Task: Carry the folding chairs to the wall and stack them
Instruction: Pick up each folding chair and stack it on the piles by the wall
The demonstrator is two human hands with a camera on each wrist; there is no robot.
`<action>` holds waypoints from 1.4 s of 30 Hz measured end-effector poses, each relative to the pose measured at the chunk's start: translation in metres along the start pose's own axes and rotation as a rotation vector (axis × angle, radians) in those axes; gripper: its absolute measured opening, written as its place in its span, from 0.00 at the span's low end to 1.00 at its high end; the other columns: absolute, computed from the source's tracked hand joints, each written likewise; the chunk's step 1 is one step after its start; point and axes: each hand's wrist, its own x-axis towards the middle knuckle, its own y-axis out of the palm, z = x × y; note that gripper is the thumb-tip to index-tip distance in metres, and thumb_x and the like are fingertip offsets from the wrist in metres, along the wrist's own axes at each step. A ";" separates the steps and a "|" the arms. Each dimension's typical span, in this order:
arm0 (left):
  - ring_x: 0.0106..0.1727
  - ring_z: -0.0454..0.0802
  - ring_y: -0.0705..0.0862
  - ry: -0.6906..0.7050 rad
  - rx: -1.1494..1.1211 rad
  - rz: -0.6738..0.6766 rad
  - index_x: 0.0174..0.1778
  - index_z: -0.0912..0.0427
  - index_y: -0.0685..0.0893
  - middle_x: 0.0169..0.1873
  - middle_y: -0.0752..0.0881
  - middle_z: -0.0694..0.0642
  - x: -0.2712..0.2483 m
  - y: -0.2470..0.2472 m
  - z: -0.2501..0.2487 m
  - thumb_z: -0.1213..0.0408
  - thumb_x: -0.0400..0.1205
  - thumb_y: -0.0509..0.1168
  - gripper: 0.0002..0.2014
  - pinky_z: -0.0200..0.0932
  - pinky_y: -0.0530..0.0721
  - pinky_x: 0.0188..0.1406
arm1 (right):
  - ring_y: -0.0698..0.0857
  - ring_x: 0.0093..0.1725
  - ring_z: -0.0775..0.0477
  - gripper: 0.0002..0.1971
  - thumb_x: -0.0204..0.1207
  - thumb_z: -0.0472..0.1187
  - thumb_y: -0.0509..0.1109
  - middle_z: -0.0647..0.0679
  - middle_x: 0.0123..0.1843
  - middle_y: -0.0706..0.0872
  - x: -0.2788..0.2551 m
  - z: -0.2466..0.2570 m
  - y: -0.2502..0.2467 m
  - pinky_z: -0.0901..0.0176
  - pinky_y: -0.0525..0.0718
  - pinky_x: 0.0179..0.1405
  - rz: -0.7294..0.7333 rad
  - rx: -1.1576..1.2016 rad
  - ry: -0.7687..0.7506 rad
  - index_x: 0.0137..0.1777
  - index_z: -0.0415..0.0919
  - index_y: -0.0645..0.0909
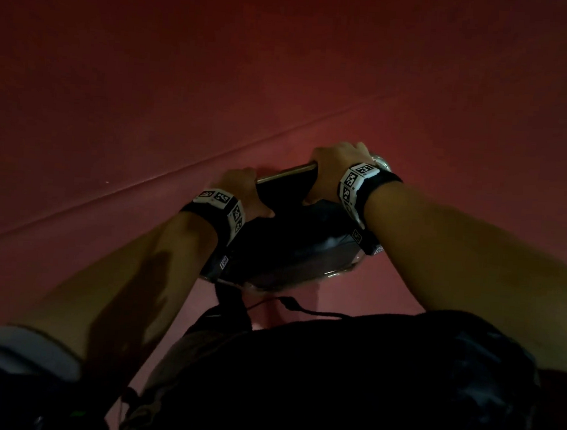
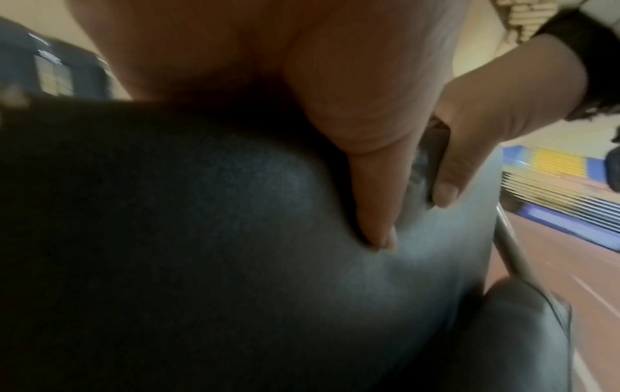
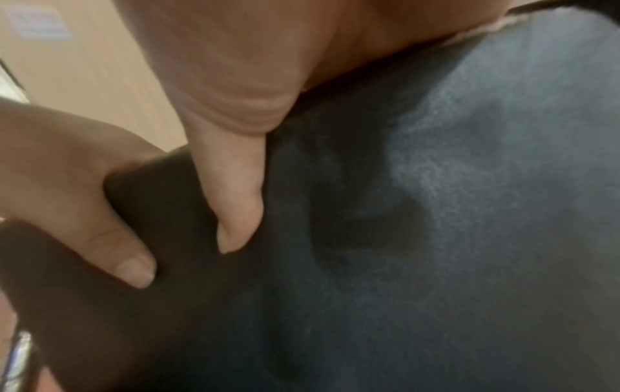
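Currently mid-carry: left hand (image 1: 243, 192) and right hand (image 1: 334, 171) both clamped on top edge of chair (image 1: 293, 245), thumbs pressed into black pad, chair hanging above red floor (image 1: 183, 90). Keep grip symmetric, chair close to body, legs off floor. Wall distance: can't tell.

We read the setting as an indoor sports hall: red floor (image 1: 218, 76) with a long seam line, white painted line (image 2: 593, 293) on it, pale walls (image 3: 83, 66), and blue-yellow tiered bleachers (image 2: 553, 169) along the far side, blurred.
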 end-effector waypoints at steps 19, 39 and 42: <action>0.60 0.58 0.89 -0.379 -0.057 -0.197 0.80 0.30 0.70 0.64 0.88 0.48 0.047 -0.221 0.199 0.41 0.63 0.84 0.48 0.56 0.90 0.59 | 0.78 0.62 0.44 0.39 0.57 0.77 0.81 0.55 0.58 0.84 0.215 0.228 -0.171 0.46 0.70 0.68 -0.139 -0.104 -0.553 0.68 0.63 0.79; 0.60 0.65 0.85 -0.737 -0.051 -0.348 0.65 0.45 0.80 0.55 0.88 0.56 0.150 -0.342 0.302 0.39 0.66 0.82 0.34 0.60 0.78 0.63 | 0.81 0.59 0.40 0.33 0.66 0.73 0.79 0.55 0.50 0.80 0.398 0.371 -0.290 0.40 0.69 0.59 -0.047 -0.243 -0.844 0.68 0.64 0.77; 0.59 0.66 0.85 -0.782 -0.097 -0.334 0.64 0.48 0.79 0.54 0.88 0.58 0.148 -0.358 0.340 0.38 0.66 0.83 0.35 0.59 0.79 0.62 | 0.80 0.60 0.39 0.33 0.67 0.73 0.78 0.54 0.51 0.79 0.413 0.417 -0.300 0.41 0.67 0.58 -0.053 -0.277 -0.899 0.69 0.62 0.77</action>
